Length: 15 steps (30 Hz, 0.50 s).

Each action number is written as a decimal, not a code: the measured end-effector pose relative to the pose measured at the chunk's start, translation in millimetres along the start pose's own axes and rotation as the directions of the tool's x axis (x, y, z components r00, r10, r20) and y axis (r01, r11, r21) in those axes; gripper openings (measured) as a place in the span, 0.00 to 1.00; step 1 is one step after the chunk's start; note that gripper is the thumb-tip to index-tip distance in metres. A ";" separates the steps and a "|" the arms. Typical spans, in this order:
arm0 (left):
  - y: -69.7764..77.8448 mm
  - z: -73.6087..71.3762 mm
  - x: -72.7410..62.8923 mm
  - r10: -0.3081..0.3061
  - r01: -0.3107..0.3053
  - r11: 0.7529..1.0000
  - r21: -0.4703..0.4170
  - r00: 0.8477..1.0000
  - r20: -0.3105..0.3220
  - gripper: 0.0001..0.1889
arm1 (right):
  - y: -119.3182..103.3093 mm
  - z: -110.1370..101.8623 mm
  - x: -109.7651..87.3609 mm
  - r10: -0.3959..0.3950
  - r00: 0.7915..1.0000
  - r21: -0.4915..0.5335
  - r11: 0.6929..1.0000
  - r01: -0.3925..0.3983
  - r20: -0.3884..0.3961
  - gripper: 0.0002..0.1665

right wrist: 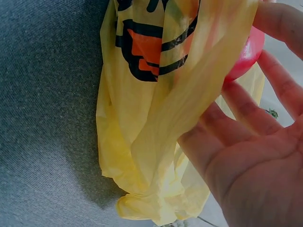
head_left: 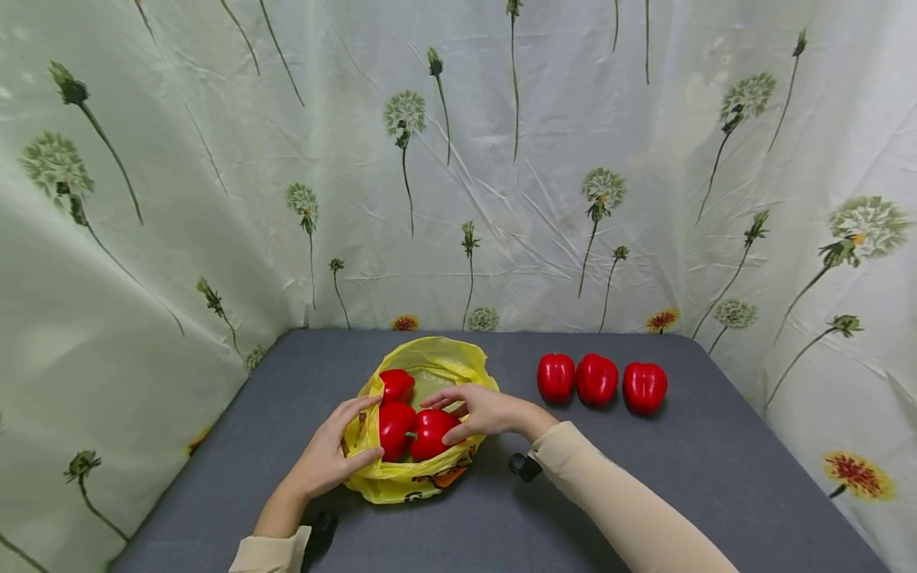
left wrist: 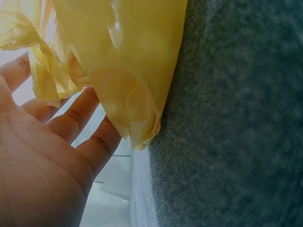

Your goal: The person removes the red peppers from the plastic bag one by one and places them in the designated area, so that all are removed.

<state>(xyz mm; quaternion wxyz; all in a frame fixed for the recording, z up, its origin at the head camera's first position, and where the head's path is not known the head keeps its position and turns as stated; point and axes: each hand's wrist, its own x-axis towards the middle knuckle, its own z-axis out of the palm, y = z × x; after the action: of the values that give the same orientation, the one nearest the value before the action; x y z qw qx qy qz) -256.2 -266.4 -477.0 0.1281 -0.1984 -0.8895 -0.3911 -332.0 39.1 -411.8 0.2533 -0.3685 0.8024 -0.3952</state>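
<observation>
A yellow plastic bag stands with its mouth up. Inside it sit three red bell peppers: one at the back, one at the left and one at the right with a green stem. My left hand holds the bag's left rim, thumb and index finger bent over it; plastic drapes over its fingers in the left wrist view. Reaching over the opposite rim, my right hand has its thumb and fingers around the right pepper. The right wrist view shows part of a pepper by those fingers, beyond the plastic.
On the dark grey table, a row of red bell peppers stands at the back right: left, middle and right. A pale curtain with dandelion prints hangs behind and along both sides.
</observation>
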 end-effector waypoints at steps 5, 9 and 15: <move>0.1 0.1 0.1 0.000 0.000 1.000 0.000 1.000 -0.002 0.38 | -2.8 -0.3 2.6 0.025 1.000 -0.021 0.999 -0.025 0.018 0.37; 0.3 -0.2 0.0 0.009 -0.009 1.000 0.003 1.000 -0.004 0.37 | -5.7 -1.2 3.7 0.050 0.998 -0.033 0.998 -0.049 0.024 0.36; -1.1 0.3 -0.3 0.013 -0.013 1.000 -0.004 1.000 -0.001 0.37 | -7.6 -3.0 4.2 0.078 0.997 -0.046 0.996 -0.077 0.016 0.33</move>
<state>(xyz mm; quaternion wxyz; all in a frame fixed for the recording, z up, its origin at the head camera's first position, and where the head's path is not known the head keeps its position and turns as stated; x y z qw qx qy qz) -256.4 -266.9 -478.0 0.1307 -0.2042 -0.8874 -0.3921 -333.7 33.9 -404.4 0.2672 -0.3465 0.8225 -0.3634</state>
